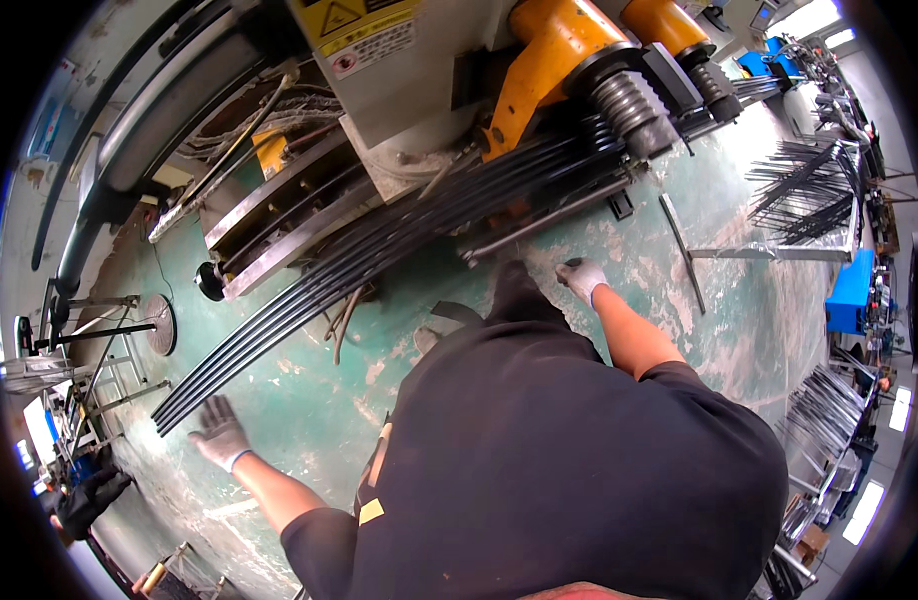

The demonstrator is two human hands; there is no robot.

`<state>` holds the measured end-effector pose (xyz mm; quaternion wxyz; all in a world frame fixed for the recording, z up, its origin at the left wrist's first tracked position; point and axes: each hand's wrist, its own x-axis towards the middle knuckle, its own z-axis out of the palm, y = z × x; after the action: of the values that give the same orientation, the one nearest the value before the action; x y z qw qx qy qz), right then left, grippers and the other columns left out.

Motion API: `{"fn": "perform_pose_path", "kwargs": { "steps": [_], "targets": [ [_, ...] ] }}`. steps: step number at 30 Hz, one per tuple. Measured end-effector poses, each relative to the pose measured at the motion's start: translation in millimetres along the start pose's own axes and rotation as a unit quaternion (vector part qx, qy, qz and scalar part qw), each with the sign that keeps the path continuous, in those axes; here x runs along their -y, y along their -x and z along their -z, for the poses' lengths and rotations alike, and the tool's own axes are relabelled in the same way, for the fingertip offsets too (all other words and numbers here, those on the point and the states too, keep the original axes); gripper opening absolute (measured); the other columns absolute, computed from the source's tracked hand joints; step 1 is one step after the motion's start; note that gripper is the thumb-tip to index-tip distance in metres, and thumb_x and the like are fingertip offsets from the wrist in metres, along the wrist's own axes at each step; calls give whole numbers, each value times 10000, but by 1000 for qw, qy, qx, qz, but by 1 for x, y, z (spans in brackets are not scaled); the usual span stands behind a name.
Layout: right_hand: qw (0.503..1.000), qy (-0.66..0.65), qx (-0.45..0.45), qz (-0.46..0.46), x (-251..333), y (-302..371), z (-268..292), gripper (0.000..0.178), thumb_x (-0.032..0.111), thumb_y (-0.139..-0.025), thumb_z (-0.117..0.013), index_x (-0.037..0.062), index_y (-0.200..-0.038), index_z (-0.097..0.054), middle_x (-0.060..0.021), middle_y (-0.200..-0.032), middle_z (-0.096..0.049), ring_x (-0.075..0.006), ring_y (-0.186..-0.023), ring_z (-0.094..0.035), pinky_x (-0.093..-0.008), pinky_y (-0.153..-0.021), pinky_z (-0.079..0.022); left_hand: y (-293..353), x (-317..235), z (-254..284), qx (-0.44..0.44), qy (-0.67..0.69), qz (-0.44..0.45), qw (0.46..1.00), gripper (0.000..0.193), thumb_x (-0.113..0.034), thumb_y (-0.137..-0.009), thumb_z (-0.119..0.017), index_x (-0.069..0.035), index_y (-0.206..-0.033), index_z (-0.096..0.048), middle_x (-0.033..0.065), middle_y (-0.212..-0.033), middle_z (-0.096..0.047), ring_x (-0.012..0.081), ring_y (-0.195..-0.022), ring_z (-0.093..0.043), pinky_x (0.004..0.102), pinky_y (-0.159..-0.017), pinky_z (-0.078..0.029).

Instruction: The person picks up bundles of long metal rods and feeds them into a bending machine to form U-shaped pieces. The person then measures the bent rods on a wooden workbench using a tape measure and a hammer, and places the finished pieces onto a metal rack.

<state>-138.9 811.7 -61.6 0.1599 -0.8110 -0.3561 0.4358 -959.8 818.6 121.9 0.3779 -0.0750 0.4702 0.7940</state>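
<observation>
A bundle of long, thin black metal rods (309, 300) runs from the machine on the upper right down to free ends on the left. My left hand (220, 437), in a light glove with dark grey fingers, is open beside those ends. Its fingers are stretched out, slightly blurred, and I cannot tell if the tips touch the lowest rod. Away from the rods, below the machine's front bar, is my right hand (583, 281), gloved the same way. Its fingers are curled in and nothing shows in them.
An orange machine arm (554, 65) with a coarse metal screw (634, 110) stands over the rods. A metal rail (299, 235) juts out at left. Racks of black rods (804, 190) and silver rods (827, 410) line the right. A round stool seat (161, 325) stands left, and another person (89, 500) is at far left.
</observation>
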Motion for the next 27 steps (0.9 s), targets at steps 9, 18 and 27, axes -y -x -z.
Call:
{"fn": "perform_pose_path", "kwargs": {
  "steps": [9, 18, 27],
  "targets": [
    [971, 213, 105, -3, -5, -118, 91, 420, 405, -1007, -651, 19, -1068, -804, -218, -1118, -784, -393, -1116, -733, -461, -987, -553, 123, 310, 3, -20, -40, 254, 966, 616, -475, -1102, -520, -16, -1512, -500, 176, -1460, -645, 419, -1391, -530, 584, -1160, -440],
    [952, 261, 29, 159, -41, -169, 120, 349, 305, -938, -668, 22, -1105, -785, -221, -1141, -774, -427, -1121, -718, -463, -949, -579, 172, 405, -34, 322, -470, 149, 808, 326, -255, -1070, -510, -81, -1297, -666, 53, -1177, -716, 193, -1098, -642, 431, -1003, -505],
    [983, 169, 28, -60, -75, -23, 95, 450, 458, -943, -661, 54, -1062, -820, -215, -1114, -782, -392, -1095, -743, -458, -977, -564, 85, 406, 18, 371, -266, 344, 821, 378, -298, -1130, -372, -78, -1354, -581, 158, -1388, -583, 351, -1188, -524, 509, -1076, -426]
  ]
}}
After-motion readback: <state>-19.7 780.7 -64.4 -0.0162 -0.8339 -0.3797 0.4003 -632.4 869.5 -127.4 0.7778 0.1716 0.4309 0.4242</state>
